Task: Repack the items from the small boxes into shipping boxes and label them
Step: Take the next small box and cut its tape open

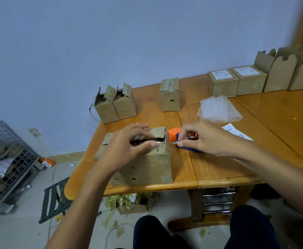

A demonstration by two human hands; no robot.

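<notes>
A worn cardboard shipping box (147, 166) stands near the front edge of the wooden table (218, 168). My left hand (127, 148) rests on its top, thumb pressing the flaps together along the seam. My right hand (206, 139) grips an orange and blue tape dispenser (174, 138) just right of the box's top edge, fingertips pinching at the tape end. Most of the dispenser is hidden under that hand.
Two open small boxes (114, 105) and a taped box (170, 96) stand behind. Two labelled boxes (236, 81) and tall open boxes (287, 72) line the back right. Bubble wrap (218, 110) and a paper label (236, 132) lie nearby. A wire cage (7, 159) stands on the floor at left.
</notes>
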